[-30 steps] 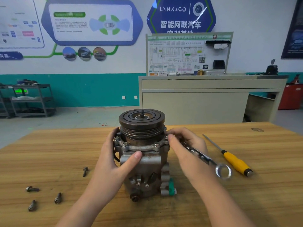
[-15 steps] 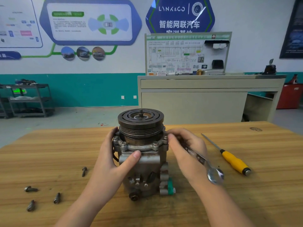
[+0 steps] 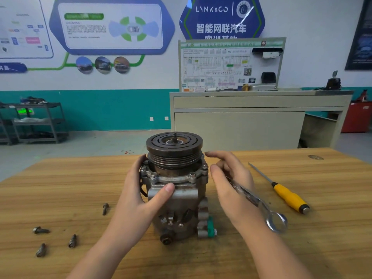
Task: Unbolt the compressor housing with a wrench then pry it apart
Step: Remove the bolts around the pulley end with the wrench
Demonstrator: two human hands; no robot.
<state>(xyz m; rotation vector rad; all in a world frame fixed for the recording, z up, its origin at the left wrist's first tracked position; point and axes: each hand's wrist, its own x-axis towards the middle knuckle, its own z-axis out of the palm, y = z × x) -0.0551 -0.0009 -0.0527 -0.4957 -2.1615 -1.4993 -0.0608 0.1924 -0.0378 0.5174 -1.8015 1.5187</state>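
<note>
At the far left, against the teal-banded wall, stands a dark metal shelf cart [image 3: 38, 121] holding some clutter. Nearer, on the wooden worktop [image 3: 60, 188], four loose bolts lie apart from one another: one bolt [image 3: 41, 230] farthest left, a second bolt [image 3: 41, 250] just in front of it, a third bolt [image 3: 72, 241] to their right, and a fourth bolt [image 3: 105, 208] farther back, nearer the compressor. The left hand [image 3: 138, 200] wraps the left side of the compressor housing [image 3: 177, 200], fingers round the back edge and thumb pressed flat across the front just under the bolted flange, so its grip is closed on the housing. The compressor stands upright at the middle of the worktop, its grooved pulley [image 3: 174, 150] on top with a short shaft sticking up from the centre; several bolt heads are visible around the flange, and a green fitting sits at the lower right of the body. Just right of it, the right hand [image 3: 231, 184] hovers beside the flange with forefinger and thumb extended and apart from the metal, while the other fingers curl round the shank of a wrench [image 3: 259, 204], whose ring end points toward the viewer. Further right a yellow-handled screwdriver [image 3: 281, 190] lies on the worktop, tip pointing away. Behind stands a grey counter [image 3: 257, 109] carrying a wiring display board [image 3: 231, 65].
</note>
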